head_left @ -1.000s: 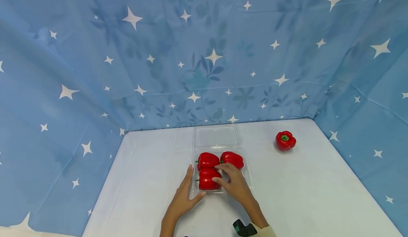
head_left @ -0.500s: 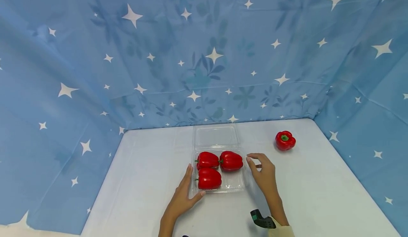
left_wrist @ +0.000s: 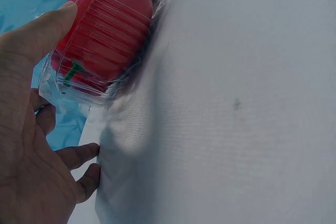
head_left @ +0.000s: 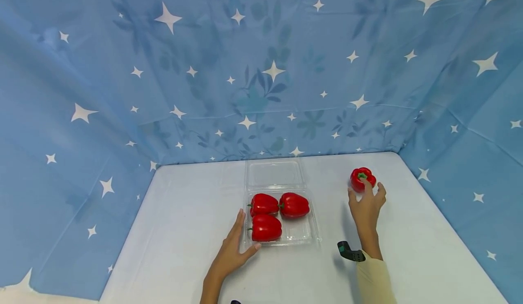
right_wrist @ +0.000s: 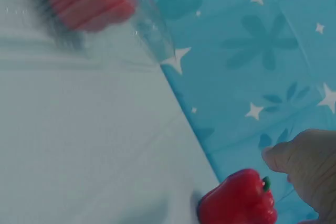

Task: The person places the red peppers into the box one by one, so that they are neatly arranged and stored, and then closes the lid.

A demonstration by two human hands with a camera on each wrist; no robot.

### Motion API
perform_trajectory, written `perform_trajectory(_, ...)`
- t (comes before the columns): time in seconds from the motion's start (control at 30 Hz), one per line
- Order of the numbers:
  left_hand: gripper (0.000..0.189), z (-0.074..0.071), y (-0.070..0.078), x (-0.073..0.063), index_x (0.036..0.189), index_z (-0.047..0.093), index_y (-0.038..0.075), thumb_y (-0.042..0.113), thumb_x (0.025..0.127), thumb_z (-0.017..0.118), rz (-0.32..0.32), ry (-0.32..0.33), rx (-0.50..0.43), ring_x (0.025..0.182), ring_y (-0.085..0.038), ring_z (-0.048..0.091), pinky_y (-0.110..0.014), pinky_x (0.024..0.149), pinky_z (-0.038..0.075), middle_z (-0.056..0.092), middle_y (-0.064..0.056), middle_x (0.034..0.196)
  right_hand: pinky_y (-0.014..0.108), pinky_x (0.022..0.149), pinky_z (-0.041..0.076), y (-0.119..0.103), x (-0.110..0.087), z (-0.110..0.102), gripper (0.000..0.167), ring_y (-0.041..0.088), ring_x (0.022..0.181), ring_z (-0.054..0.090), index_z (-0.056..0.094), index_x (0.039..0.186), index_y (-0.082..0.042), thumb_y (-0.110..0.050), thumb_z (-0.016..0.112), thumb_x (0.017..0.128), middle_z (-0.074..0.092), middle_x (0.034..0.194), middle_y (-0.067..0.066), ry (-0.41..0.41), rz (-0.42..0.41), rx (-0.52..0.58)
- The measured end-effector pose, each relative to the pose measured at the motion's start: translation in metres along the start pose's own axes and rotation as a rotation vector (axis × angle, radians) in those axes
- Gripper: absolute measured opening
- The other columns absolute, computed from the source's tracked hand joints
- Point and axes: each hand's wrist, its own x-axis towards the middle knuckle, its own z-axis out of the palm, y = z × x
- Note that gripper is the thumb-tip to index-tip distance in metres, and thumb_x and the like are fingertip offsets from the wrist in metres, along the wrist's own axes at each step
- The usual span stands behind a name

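Three red bell peppers [head_left: 266, 227] lie on their sides in a clear plastic clamshell box [head_left: 297, 235], two in the rear row and one at the front left. My left hand [head_left: 229, 252] rests along the box's left side, its thumb at the front corner and its fingers straight. In the left wrist view, the thumb lies over the box wall [left_wrist: 84, 90]. My right hand [head_left: 367, 208] reaches over the near side of another red bell pepper [head_left: 356, 182], which stands stem up at the right rear. Its fingers are spread and overlap that pepper in the head view.
The box's clear lid [head_left: 275, 173] lies folded back behind it. A white table [head_left: 192, 213] carries everything, with a blue star-patterned curtain [head_left: 229, 58] along its back and sides. A dark band [head_left: 351, 252] circles my right wrist.
My right hand has left the front pepper in the box and moved right and away to the lone pepper. My left hand has stayed by the box.
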Motion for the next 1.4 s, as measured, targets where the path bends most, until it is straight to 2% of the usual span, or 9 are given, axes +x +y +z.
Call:
perform_trajectory(0.2, 0.097, 0.000, -0.001, 0.000, 0.158, 0.011, 0.028, 0.059, 0.083, 0.065, -0.012, 0.000, -0.007, 0.149, -0.032, 0.025, -0.079, 0.101, 0.026, 0.016, 0.003, 0.164, 0.069, 0.099, 0.040, 0.018, 0.019, 0.005, 0.063, 0.044, 0.148, 0.011, 0.040, 0.146, -0.001, -0.015, 0.067, 0.091, 0.005, 0.161, 0.025, -0.044, 0.036, -0.036)
perform_trajectory(0.33, 0.097, 0.000, 0.001, 0.001, 0.158, 0.011, 0.030, 0.060, 0.083, 0.064, -0.024, -0.003, -0.001, 0.149, -0.032, 0.025, -0.080, 0.100, 0.024, 0.016, 0.004, 0.164, 0.069, 0.101, 0.038, 0.028, 0.029, 0.007, 0.064, 0.046, 0.148, 0.011, 0.041, 0.145, -0.001, -0.016, 0.070, 0.090, 0.006, 0.160, 0.027, -0.062, 0.052, -0.028)
perform_trajectory(0.57, 0.097, -0.002, 0.000, 0.000, 0.158, 0.012, 0.031, 0.057, 0.082, 0.067, -0.017, 0.007, -0.002, 0.149, -0.033, 0.025, -0.081, 0.099, 0.025, 0.017, 0.003, 0.164, 0.065, 0.104, 0.036, 0.038, 0.035, 0.013, 0.071, 0.046, 0.146, 0.018, 0.033, 0.148, -0.001, -0.016, 0.070, 0.090, 0.014, 0.159, 0.028, -0.129, 0.096, -0.048)
perform_trajectory(0.73, 0.097, -0.001, 0.001, 0.000, 0.158, 0.013, 0.031, 0.058, 0.082, 0.066, -0.014, 0.003, -0.015, 0.149, -0.031, 0.024, -0.080, 0.101, 0.025, 0.016, 0.006, 0.164, 0.062, 0.106, 0.038, 0.043, 0.036, 0.016, 0.067, 0.043, 0.144, 0.026, 0.033, 0.145, -0.002, -0.015, 0.070, 0.090, 0.024, 0.153, 0.026, -0.093, 0.104, -0.013)
perform_trajectory(0.97, 0.097, -0.001, 0.003, -0.001, 0.158, 0.013, 0.031, 0.060, 0.082, 0.066, -0.017, 0.007, -0.006, 0.149, -0.031, 0.025, -0.079, 0.101, 0.026, 0.017, 0.006, 0.164, 0.063, 0.105, 0.038, 0.047, 0.033, 0.016, 0.060, 0.045, 0.142, 0.029, 0.035, 0.136, 0.001, -0.014, 0.070, 0.090, 0.026, 0.147, 0.028, -0.031, 0.117, 0.046)
perform_trajectory(1.17, 0.096, 0.000, 0.002, 0.000, 0.158, 0.014, 0.031, 0.060, 0.082, 0.065, -0.022, 0.008, -0.010, 0.149, -0.031, 0.025, -0.080, 0.101, 0.025, 0.016, 0.006, 0.164, 0.063, 0.103, 0.041, 0.052, 0.029, 0.018, 0.059, 0.038, 0.142, 0.028, 0.036, 0.133, -0.001, -0.018, 0.070, 0.089, 0.029, 0.145, 0.025, 0.034, 0.122, 0.123)
perform_trajectory(1.3, 0.097, 0.001, 0.001, 0.000, 0.158, 0.013, 0.033, 0.060, 0.081, 0.066, -0.033, 0.009, -0.010, 0.149, -0.029, 0.025, -0.079, 0.102, 0.025, 0.017, 0.007, 0.164, 0.059, 0.106, 0.042, 0.050, 0.026, 0.019, 0.067, 0.031, 0.140, 0.029, 0.031, 0.136, -0.003, -0.023, 0.072, 0.087, 0.032, 0.143, 0.021, 0.089, 0.140, 0.247)
perform_trajectory(1.4, 0.097, 0.000, 0.000, -0.001, 0.158, 0.013, 0.033, 0.060, 0.081, 0.066, -0.040, 0.002, -0.005, 0.149, -0.029, 0.024, -0.080, 0.101, 0.024, 0.016, 0.007, 0.164, 0.055, 0.107, 0.042, 0.047, 0.023, 0.016, 0.079, 0.027, 0.138, 0.029, 0.023, 0.145, -0.009, -0.029, 0.072, 0.087, 0.031, 0.146, 0.017, 0.098, 0.207, 0.333)
